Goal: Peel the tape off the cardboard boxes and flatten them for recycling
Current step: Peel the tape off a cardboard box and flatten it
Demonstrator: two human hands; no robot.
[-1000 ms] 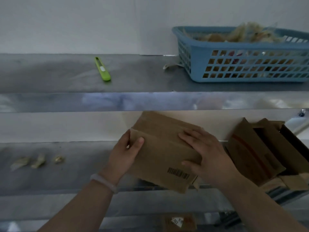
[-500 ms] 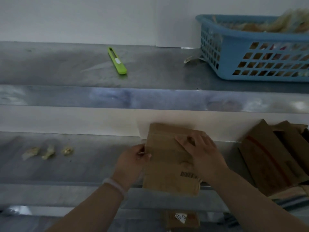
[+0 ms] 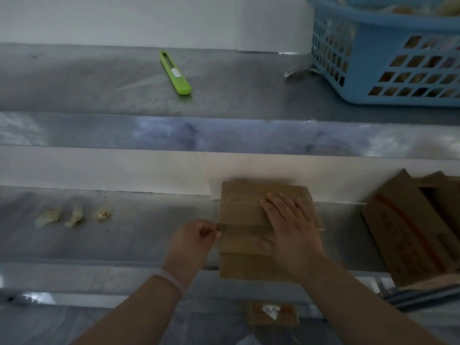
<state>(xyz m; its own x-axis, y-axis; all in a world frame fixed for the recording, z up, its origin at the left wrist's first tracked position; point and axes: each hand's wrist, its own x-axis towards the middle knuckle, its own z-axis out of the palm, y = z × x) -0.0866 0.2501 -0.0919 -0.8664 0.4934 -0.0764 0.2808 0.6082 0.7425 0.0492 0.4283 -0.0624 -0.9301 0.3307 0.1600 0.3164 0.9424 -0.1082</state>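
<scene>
Steel shelf (image 3: 124,235), cardboard box (image 3: 245,215), white wall (image 3: 124,18)

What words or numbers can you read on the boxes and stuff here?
Nothing reads clearly.
Small box on the floor: white label with handwritten marks, perhaps digits, too blurred to read; red print beside it, unreadable.
Big box at right: faint red print along a red stripe, too blurred.
Box under the hands: no text visible.
Green cutter: no text.

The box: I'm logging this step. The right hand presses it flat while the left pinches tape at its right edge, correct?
Not quite. The head view shows the left hand pinching tape at the box's left edge; the right hand presses it flat.
</scene>
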